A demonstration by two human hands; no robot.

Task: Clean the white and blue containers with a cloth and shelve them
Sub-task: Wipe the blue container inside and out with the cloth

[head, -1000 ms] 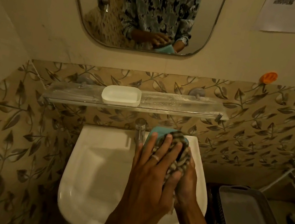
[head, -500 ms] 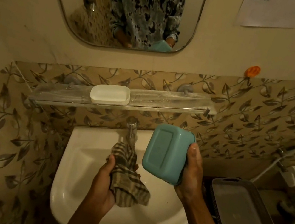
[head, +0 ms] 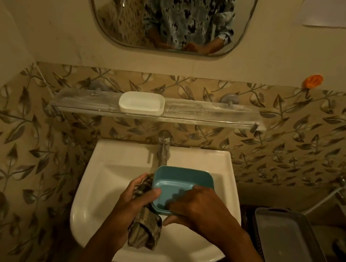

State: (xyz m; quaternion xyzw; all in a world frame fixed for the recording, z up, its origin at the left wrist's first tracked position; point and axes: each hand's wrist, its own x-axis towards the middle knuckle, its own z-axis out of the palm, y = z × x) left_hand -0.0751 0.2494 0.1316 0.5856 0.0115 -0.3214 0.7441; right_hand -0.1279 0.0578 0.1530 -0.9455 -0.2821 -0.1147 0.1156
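1. Here the left hand (head: 139,198) and right hand (head: 199,209) meet over the bowl of the white sink (head: 99,187). The chrome tap (head: 163,145) stands just behind the far rim of what they hold.
2. Above the tap, a glass shelf (head: 216,117) on the leaf-patterned wall carries the white container (head: 141,102), left of centre. A mirror (head: 109,15) hangs higher up, an orange hook (head: 313,81) sits at upper right, and a grey tray (head: 288,255) lies beside the sink at lower right.
3. Left hand: the fingers are curled round the striped cloth (head: 145,230) and the thumb is laid on the left rim of the blue container (head: 184,179). The cloth's loose end hangs below the hand, over the basin.
4. Right hand: the fingers reach inside the blue container and the thumb lies under its near wall, pinching that wall.
5. Blue container: a rounded rectangle, held over the sink with its open side up. The right hand hides its near edge.
6. White container: similar shape, open side up, resting on the shelf.
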